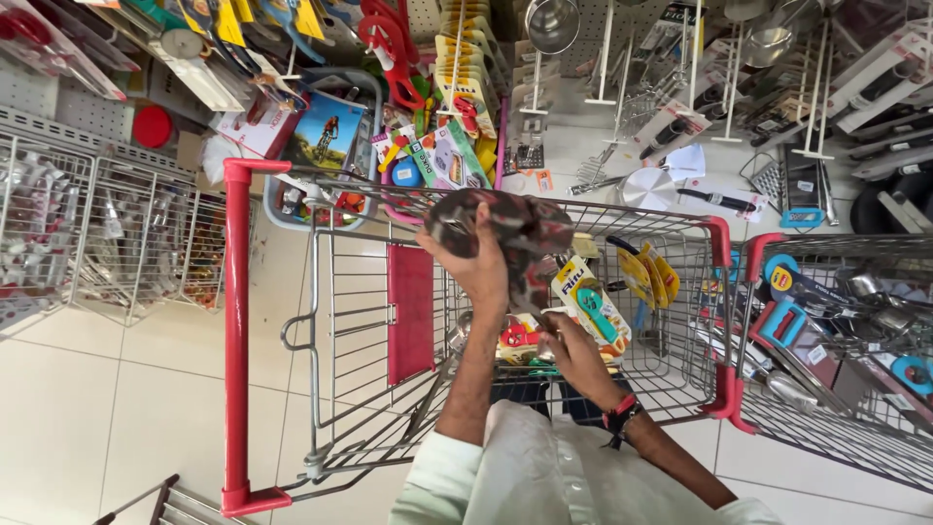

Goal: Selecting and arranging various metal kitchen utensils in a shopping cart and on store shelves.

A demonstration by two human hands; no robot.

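A wire shopping cart (369, 408) with red plastic corners and a red handle bar spreads beneath both hands and takes up the middle of the view. Its red fold-down seat panel (411, 313) lies just to the left of the left hand. Beyond the hands, past the far rim of the cart, hang display racks (622, 87) crowded with packaged kitchen tools. A second wire cart (855, 389) with red corners stands well off to the right of the right hand, filled with carded goods.

The left hand (478, 269) is raised above the cart, its fingers closed around a bundle of dark patterned cloth (515, 228) with red and grey markings; the cloth bulges out above and to the right of the hand.

The right hand (573, 352) sits lower, inside the basket, fingers pinched together on the lower edge of a carded yellow packet (593, 303) holding a teal tool, which rests just above the hand. Further right of that hand lie yellow-handled utensils (649, 277). A dark band (620, 416) circles the right wrist.
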